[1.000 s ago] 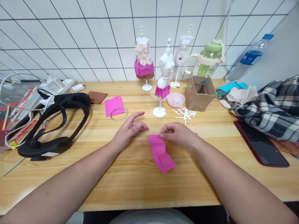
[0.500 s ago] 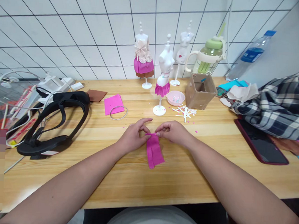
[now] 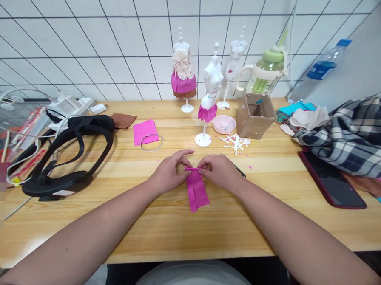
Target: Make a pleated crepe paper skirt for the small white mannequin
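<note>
A piece of magenta crepe paper (image 3: 198, 193) hangs from my fingers just above or on the table, its top edge folded into a narrow strip. My left hand (image 3: 170, 171) pinches the left end of that fold, index finger stretched outward. On the right end, my right hand (image 3: 217, 171) pinches with thumb and fingertips. Beyond my hands stands a small white dress form (image 3: 212, 80) with a magenta ruffled skirt (image 3: 207, 113). A slim dark tool (image 3: 240, 171), partly hidden, lies behind my right hand.
Two more dress forms (image 3: 182, 61) stand at the wall. Right of centre are a pink dish (image 3: 224, 124), white strips (image 3: 237, 144), a cardboard box (image 3: 255, 120) and a jug (image 3: 267, 74). A phone (image 3: 332, 179) lies right; a black headset (image 3: 71, 161) and magenta sheet (image 3: 144, 131) left.
The folded top edge now shows as a wider strip between my fingers. My right hand has shifted slightly left, and the dark tool behind it has come into view.
</note>
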Tool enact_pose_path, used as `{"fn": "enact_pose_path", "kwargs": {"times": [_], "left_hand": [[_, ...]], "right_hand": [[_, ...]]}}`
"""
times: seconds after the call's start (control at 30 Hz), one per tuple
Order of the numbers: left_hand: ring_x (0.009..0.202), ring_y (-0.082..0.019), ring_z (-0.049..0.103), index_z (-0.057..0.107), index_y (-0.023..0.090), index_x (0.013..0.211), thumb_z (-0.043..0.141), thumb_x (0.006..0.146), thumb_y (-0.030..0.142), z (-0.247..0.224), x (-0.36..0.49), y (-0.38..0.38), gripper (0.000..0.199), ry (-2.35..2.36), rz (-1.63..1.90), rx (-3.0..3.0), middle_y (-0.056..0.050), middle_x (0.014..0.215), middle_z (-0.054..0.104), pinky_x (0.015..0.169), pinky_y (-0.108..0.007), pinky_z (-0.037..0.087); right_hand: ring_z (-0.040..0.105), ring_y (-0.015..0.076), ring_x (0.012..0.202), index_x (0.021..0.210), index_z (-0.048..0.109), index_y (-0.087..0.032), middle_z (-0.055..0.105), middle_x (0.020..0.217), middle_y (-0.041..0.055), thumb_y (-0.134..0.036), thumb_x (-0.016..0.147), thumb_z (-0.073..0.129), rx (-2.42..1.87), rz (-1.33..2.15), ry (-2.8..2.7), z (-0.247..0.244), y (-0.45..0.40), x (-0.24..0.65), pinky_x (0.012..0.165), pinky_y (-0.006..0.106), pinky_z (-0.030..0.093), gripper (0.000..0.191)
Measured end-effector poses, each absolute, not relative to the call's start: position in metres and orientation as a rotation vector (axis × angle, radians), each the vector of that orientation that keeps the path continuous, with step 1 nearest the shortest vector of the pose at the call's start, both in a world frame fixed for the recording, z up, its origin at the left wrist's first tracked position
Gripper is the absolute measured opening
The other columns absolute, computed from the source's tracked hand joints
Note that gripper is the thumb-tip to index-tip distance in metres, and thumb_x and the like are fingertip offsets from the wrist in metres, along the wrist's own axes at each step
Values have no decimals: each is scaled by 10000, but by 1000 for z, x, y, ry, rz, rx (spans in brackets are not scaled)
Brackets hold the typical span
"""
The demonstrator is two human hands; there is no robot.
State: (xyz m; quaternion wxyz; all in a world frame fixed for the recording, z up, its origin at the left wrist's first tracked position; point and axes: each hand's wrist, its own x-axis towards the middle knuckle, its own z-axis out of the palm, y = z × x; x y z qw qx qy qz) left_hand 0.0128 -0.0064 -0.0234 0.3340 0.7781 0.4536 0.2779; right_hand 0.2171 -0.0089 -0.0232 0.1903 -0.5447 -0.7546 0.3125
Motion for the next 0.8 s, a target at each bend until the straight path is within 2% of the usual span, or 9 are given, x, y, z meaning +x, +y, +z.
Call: {"fn": "enact_pose_path", "kwargs": {"times": [0.13,0.33,0.43,0.57,0.73,0.8], "left_hand": [[825,-173,682,490,213,1321,605,777,134,-21,14,-6,561,1256,696,2053,-6,875,718,811,-313,503],[857,-163,664,481,199,1324,607,776,142,-22,14,-6,565,1211,688,2111,-19,930,699,836,-305,499],[889,-162,653,477,194,1327,609,783,145,-23,13,-6,562,1140,696,2176,-29,961,683,859,-309,492],[810,-149,655,481,201,1320,572,795,117,-25,12,-6,540,1162,658,2189,-3,875,677,777,-284,500],[774,-131,647,474,211,1318,569,789,108,-27,12,-5,548,1173,664,2196,11,865,669,727,-254,497],[747,-121,635,479,209,1305,563,784,97,-27,12,-5,540,1164,663,2205,15,856,662,704,-242,492]], "right_hand": [[620,114,693,974,733,-262,731,825,-36,-234,765,690,-1522,908,-2110,-24,-8,219,653,241,431,215],[609,120,670,852,736,-237,719,777,-22,-174,783,606,-1516,827,-2139,-21,-10,217,609,238,403,161],[607,126,691,828,730,-216,707,779,-8,-149,777,600,-1484,733,-2175,-22,-12,215,640,243,408,155],[614,128,736,987,710,-215,712,813,-18,-148,778,615,-1474,690,-2172,-23,-13,214,675,243,406,239],[601,130,746,846,709,-222,700,795,-20,-155,786,622,-1491,698,-2200,-23,-12,215,655,243,381,125],[597,126,734,887,702,-218,695,782,-25,-142,787,618,-1474,710,-2190,-23,-12,216,653,239,378,151]]}}
